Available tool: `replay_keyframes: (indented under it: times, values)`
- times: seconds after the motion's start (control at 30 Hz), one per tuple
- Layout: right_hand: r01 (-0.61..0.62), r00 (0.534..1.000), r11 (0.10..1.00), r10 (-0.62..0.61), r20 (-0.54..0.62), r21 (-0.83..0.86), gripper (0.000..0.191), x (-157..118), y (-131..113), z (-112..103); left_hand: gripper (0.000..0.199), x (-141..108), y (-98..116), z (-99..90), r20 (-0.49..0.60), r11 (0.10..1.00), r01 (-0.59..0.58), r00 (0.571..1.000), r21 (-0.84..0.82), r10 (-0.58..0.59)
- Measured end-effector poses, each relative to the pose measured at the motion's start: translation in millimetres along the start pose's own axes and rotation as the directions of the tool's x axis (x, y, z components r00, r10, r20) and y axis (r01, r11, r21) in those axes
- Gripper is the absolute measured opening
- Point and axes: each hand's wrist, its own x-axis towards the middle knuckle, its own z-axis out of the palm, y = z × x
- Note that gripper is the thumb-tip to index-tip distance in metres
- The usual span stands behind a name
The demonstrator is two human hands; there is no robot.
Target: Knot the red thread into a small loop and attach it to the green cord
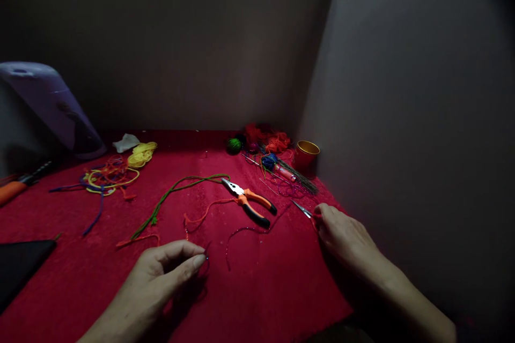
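Observation:
My left hand [169, 268] is low in the middle, thumb and forefinger pinched on a thin dark thread [208, 248]; a small shiny spot shows at the fingertips. At the right, my right hand [341, 230] is closed round the red handles of small scissors [303, 210], whose pointed blades aim up and left. Between the hands a dark sparkly thread [241, 229] curves over the red cloth [281, 278]. Pliers with orange and black handles [253, 202] lie beyond it, their jaws touching a green cord [177, 187]. An orange cord [207, 207] runs beside them.
Yarn balls, including a green one [234, 145], and orange yarn [277, 142] lie at the back, near a gold-rimmed cup [307, 155]. Tangled cords [108, 177] and yellow yarn [142, 154] are at left, below a purple upright object [56, 102]. A wall [410, 118] borders the right.

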Motion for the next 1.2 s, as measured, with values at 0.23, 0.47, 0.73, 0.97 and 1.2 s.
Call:
replay_keyframes:
  times: [0.23, 0.47, 0.73, 0.97, 1.2]
  values:
    - [-0.049, 0.997, 0.993, 0.056, -0.056, 0.110, 0.026, -14.3, 13.4, -7.9, 0.019, 0.0, 4.0, -6.5, 0.117, 1.000, 0.019, 0.993, -0.005, -0.018]
    - [0.081, 0.989, 0.880, -0.127, 0.069, 0.467, 0.019, -15.7, -36.3, -16.0, 0.019, -1.1, 9.3, -8.2, 0.121, 1.000, -0.011, 0.993, -0.003, 0.012]
    - [0.335, 0.820, 0.677, -0.553, 0.152, 0.656, 0.021, 9.5, -115.4, -32.1, 0.020, -1.9, 20.4, -9.8, -0.042, 0.995, -0.072, 0.996, 0.070, 0.075]
    - [0.334, 0.742, 0.575, -0.649, 0.168, 0.747, 0.022, 20.4, -134.5, -17.5, 0.013, -2.0, 23.3, -10.0, -0.017, 0.990, -0.108, 0.994, 0.087, 0.110]
    - [0.362, 0.738, 0.583, -0.656, 0.158, 0.728, 0.024, 20.3, -132.0, -12.6, 0.009, -0.2, 22.6, -9.7, -0.001, 0.995, -0.077, 0.997, 0.065, 0.077]
